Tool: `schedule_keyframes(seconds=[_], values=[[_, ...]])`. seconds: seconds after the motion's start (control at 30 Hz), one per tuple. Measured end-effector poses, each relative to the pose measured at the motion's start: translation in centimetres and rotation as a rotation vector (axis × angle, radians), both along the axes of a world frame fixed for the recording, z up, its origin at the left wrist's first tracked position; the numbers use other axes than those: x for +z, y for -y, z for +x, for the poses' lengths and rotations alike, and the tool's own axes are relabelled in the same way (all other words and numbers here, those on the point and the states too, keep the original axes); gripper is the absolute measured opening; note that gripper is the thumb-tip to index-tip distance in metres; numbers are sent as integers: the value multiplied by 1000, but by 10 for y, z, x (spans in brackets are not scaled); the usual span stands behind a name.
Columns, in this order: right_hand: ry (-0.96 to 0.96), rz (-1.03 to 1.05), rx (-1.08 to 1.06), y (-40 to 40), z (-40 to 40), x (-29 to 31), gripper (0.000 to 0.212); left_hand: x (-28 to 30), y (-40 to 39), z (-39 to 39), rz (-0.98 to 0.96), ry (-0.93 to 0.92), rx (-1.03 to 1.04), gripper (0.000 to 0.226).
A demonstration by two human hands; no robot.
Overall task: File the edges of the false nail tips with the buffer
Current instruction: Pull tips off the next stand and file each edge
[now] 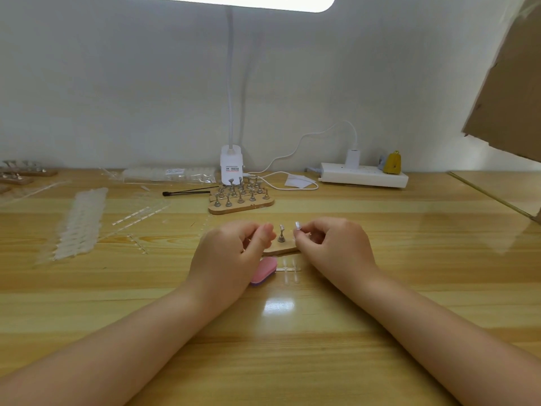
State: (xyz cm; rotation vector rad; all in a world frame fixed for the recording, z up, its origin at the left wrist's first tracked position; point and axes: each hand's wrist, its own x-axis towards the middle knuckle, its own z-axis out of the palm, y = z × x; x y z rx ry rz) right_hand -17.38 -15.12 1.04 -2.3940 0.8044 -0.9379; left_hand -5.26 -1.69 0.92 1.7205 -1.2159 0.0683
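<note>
My right hand pinches a small clear false nail tip between thumb and fingers, just right of a metal stand peg on a small wooden base. My left hand is curled at the left end of that base; what its fingers touch is hidden. A pink buffer block lies flat on the table, partly under my left hand. A clear sprue with nail tips lies beside the buffer.
A wooden holder with several metal pegs stands behind the hands, before a white lamp clamp. Strips of clear nail tips lie at left. A power strip sits at back right, cardboard upper right.
</note>
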Motion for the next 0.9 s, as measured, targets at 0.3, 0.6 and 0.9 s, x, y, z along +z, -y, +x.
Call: schedule_keyframes(seconds=[0.3, 0.6, 0.9], values=[[-205, -98, -69, 0, 1, -1, 24, 8, -5, -6, 180, 301, -11, 21], [-272, -103, -10, 2, -1, 4, 24, 5, -5, -7, 337, 573, -135, 46], [-186, -204, -48, -5, -6, 4, 36, 1, -1, -4, 115, 820, -41, 35]])
